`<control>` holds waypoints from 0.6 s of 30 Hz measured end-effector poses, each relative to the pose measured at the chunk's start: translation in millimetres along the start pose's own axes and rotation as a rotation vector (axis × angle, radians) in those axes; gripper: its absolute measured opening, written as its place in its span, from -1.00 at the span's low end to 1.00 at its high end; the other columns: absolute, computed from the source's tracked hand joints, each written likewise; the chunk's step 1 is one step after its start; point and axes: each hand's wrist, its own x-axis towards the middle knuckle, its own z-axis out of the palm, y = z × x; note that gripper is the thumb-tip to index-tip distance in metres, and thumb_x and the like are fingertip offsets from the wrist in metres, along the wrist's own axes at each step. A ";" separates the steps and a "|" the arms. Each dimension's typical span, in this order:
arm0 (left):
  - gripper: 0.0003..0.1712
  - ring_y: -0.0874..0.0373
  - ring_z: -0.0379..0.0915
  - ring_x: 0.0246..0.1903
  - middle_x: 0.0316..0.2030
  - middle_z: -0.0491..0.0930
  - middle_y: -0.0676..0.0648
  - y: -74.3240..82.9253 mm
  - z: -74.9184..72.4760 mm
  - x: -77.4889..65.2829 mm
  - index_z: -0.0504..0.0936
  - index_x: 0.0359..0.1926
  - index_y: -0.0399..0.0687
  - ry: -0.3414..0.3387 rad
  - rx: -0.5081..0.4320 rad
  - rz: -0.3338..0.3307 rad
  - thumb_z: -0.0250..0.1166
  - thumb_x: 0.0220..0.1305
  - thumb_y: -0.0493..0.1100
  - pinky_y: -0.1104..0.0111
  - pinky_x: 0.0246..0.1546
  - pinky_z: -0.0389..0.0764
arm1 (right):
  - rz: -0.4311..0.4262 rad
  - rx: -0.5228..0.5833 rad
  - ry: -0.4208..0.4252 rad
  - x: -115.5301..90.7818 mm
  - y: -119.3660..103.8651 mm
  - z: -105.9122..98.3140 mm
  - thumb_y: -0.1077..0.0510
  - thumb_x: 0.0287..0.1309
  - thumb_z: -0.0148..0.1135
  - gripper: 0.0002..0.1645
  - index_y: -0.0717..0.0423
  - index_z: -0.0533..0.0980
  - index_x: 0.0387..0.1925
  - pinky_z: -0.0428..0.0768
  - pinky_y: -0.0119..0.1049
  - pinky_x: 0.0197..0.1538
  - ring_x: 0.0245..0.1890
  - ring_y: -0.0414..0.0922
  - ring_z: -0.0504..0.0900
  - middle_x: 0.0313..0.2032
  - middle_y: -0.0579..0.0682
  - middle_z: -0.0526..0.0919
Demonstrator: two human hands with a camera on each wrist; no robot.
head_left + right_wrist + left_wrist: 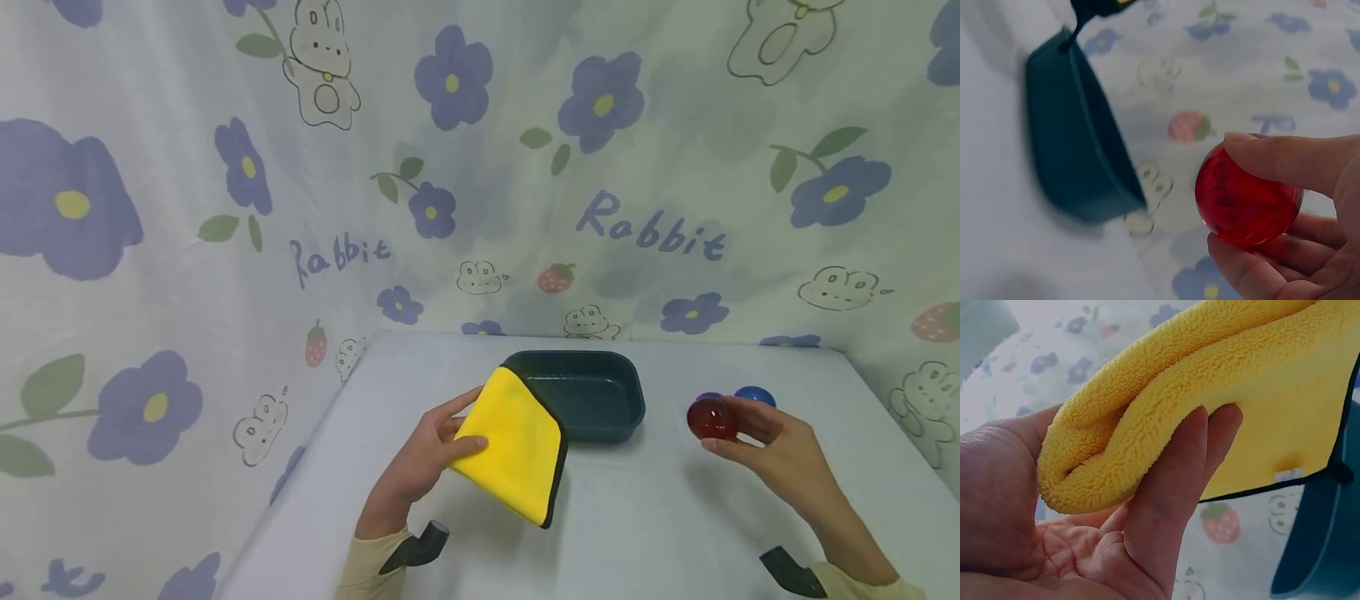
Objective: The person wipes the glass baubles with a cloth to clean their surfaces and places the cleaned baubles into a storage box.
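Note:
My left hand [426,457] pinches a folded yellow cloth [517,446] with dark edging, thumb on the near face. The left wrist view shows the fluffy cloth [1141,406] folded over between thumb and fingers. My right hand [787,458] holds a shiny clear red ball [711,419] between thumb and fingertips; the right wrist view shows this red ball [1244,194] too. A dark teal rectangular tub [611,429] stands behind the cloth, which hides its left part. Behind the red ball and right hand, a blue ball [754,395] and a purple ball edge [708,395] are partly hidden.
The white tabletop [622,533] stretches under both hands. A curtain [510,167] printed with flowers and rabbits hangs along the back and sides. Each wrist wears a dark camera mount, such as the left mount [420,550].

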 end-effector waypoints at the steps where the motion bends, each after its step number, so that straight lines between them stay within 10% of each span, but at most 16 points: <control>1: -0.21 0.10 0.71 -0.30 -0.06 0.72 -0.26 3.0 0.1 2.0 0.22 0.60 0.08 0.000 0.003 0.012 0.24 0.40 -0.15 0.34 -0.14 0.71 | -0.011 0.024 -0.003 1.1 -6.7 1.6 -0.08 0.07 0.57 -0.13 0.22 0.48 0.33 0.65 -0.58 -0.22 -0.15 -0.77 0.42 0.24 0.37 0.59; 9: -0.19 0.07 0.72 -0.27 -0.08 0.73 -0.17 23.1 2.1 18.8 0.24 0.59 0.18 0.042 0.012 0.093 0.25 0.37 -0.16 0.31 -0.10 0.72 | -0.039 0.141 -0.046 8.9 -56.0 14.8 -0.09 0.06 0.57 -0.17 0.10 0.50 0.32 0.65 -0.56 -0.11 -0.08 -0.63 0.57 0.23 0.27 0.64; 18: -0.15 0.11 0.74 -0.23 0.00 0.71 -0.27 32.6 14.2 43.0 0.22 0.60 0.15 0.101 -0.036 0.126 0.29 0.34 -0.22 0.31 -0.07 0.73 | -0.096 0.296 -0.104 16.2 -97.0 48.7 0.03 0.05 0.59 -0.18 0.10 0.50 0.34 0.72 -0.30 0.04 0.23 0.21 0.66 0.26 0.21 0.63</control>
